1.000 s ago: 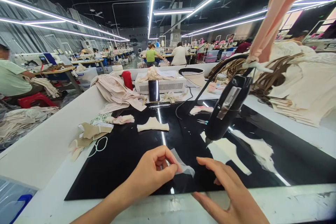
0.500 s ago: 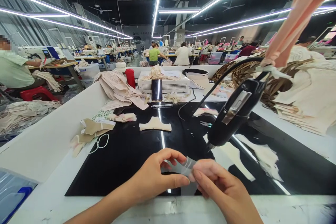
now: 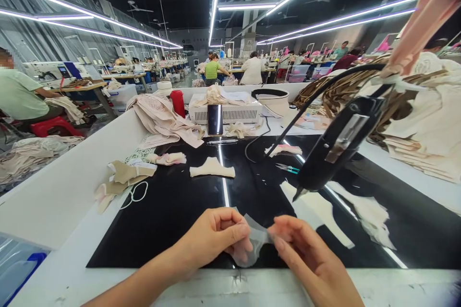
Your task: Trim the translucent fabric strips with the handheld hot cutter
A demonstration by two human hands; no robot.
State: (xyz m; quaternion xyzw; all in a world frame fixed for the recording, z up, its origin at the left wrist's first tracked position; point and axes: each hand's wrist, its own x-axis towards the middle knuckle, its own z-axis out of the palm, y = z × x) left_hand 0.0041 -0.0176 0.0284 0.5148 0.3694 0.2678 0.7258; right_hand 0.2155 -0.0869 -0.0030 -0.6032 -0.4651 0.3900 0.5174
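Note:
A thin translucent sheet (image 3: 256,234) spans the space between my hands, just above the near part of the black mat (image 3: 162,230). My left hand (image 3: 219,232) is closed on its left side, thumb against the curled fingers. With thumb and fingertips, my right hand (image 3: 309,254) pinches the sheet's right end. Beyond my right hand lies a cream fabric piece (image 3: 320,208), partly under the tip of a hanging black hand tool (image 3: 338,144). A small cream cut piece (image 3: 212,168) rests flat on the mat ahead of my left hand.
The black tool hangs from a pink cloth strip (image 3: 414,43), its cable looping leftward. Small teal-handled snips (image 3: 288,168) lie beside it. A phone (image 3: 215,120) leans on a white box (image 3: 234,114). Fabric stacks (image 3: 425,139) fill the right; scraps (image 3: 126,177) lie left. Co-workers sit beyond.
My left hand has closed onto the sheet, which now spreads wider between the hands. The hanging tool has swung right and slightly up in view.

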